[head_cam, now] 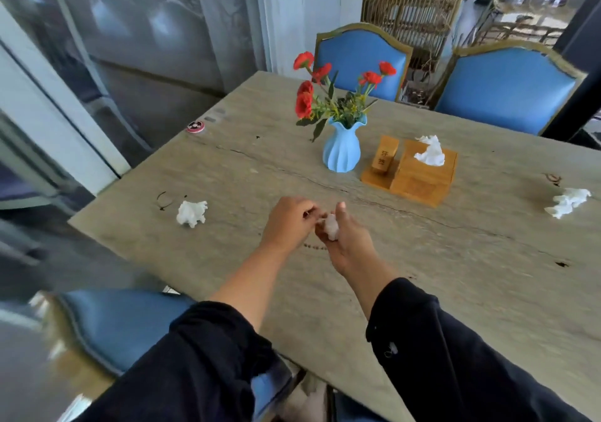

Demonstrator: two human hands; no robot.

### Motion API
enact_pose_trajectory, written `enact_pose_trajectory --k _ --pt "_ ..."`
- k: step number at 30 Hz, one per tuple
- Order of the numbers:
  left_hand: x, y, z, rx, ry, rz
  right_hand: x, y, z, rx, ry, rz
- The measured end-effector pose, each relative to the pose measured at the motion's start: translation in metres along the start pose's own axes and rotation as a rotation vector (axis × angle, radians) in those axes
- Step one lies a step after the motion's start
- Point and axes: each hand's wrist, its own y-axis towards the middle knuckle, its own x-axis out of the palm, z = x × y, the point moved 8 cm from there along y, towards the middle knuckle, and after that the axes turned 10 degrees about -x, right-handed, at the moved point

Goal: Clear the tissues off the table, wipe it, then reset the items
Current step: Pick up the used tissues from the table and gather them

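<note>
At the left edge of the frame, a small red round disc (pixel 195 126) sits near the far-left corner of the wooden table (pixel 455 275). Below it, in the left-middle of the frame, a crumpled tissue (pixel 192 213) lies loose on the tabletop, not yet collected.

At the centre, both hands meet above the table. The left hand (pixel 287 221) has its fingers curled, pinching toward a small tissue wad (pixel 331 226); the right hand (pixel 349 242) cups that wad, thumb raised and fingers folded around it from below. Whether the left fingertips actually touch the paper cannot be told.

Behind the hands, centre-right, stand a blue fluted vase (pixel 341 151) with red flowers and, just beside it, a bamboo tissue box (pixel 422 174) with a toothpick holder (pixel 385 155) on its tray. These appear untouched.

At the far right, a second loose tissue (pixel 567 202) lies near the table's edge.

Judging by this, clearing is under way: one tissue is in hand, two are left on the table. No cloth is visible, so wiping and resetting the items seem yet to start.
</note>
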Motion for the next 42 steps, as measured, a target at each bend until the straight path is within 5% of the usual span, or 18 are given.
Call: enact_pose_trajectory --k 6,12,20,25,29,42 --pt "-0.062 0.033 -0.116 -0.182 0.099 0.118 0.074 0.017 0.045 0.024 -0.077 -0.024" --pt "-0.096 0.043 -0.223 -0.399 0.473 0.114 0.126 0.034 0.097 0.064 -0.055 -0.048" --pt "-0.096 0.049 -0.271 -0.450 0.171 0.042 0.136 0.047 0.110 0.073 -0.103 -0.053" --pt "-0.079 0.049 -0.214 -0.441 -0.282 -0.163 0.129 0.038 0.097 0.083 -0.030 -0.029" --pt "-0.071 0.046 -0.147 -0.386 -0.595 -0.161 0.110 0.021 0.071 0.045 0.048 -0.014" --pt "0.024 -0.069 0.083 0.057 -0.239 -0.119 -0.062 -0.089 -0.047 -0.076 0.294 0.097"
